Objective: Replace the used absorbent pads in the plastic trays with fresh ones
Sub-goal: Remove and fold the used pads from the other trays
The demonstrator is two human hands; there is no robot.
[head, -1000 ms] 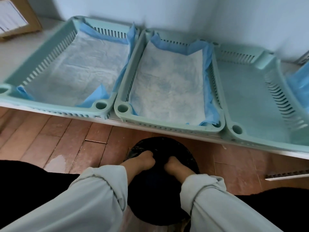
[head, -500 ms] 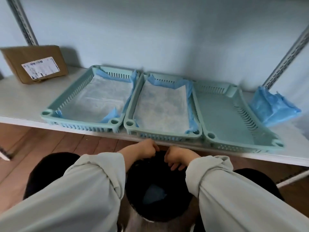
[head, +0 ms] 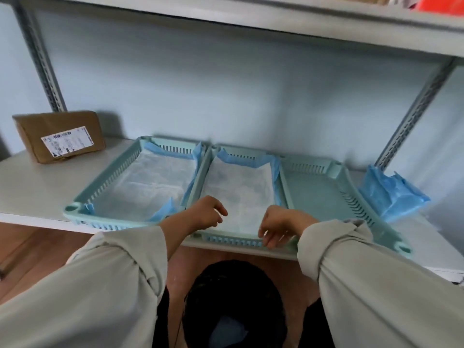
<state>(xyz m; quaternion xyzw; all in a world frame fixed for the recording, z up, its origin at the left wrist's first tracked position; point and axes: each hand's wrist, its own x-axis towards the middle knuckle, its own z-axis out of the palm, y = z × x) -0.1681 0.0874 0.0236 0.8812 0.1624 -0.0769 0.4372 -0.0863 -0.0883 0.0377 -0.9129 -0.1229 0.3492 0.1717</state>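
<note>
Three mint plastic trays stand side by side on the shelf. The left tray (head: 105, 189) and the middle tray (head: 229, 241) each hold a white pad with blue edges: one pad (head: 148, 187) in the left, one pad (head: 238, 194) in the middle. The right tray (head: 319, 197) is bare inside. My left hand (head: 204, 213) hovers over the middle tray's front left corner, fingers loosely curled, holding nothing. My right hand (head: 278, 228) hangs at that tray's front right rim, fingers loosely curled and pointing down, nothing gripped. A stack of folded blue pads (head: 391, 194) lies right of the trays.
A black bin (head: 233, 305) stands on the wooden floor below the shelf, with a blue pad (head: 227, 332) inside. A brown cardboard parcel (head: 60, 135) sits at the shelf's left rear. Slotted metal uprights (head: 40, 59) flank the shelf, and another shelf board (head: 301, 18) runs overhead.
Both hands have risen out of the black bin up to the front edge of the middle tray. The view has tilted upward, showing the whole shelf.
</note>
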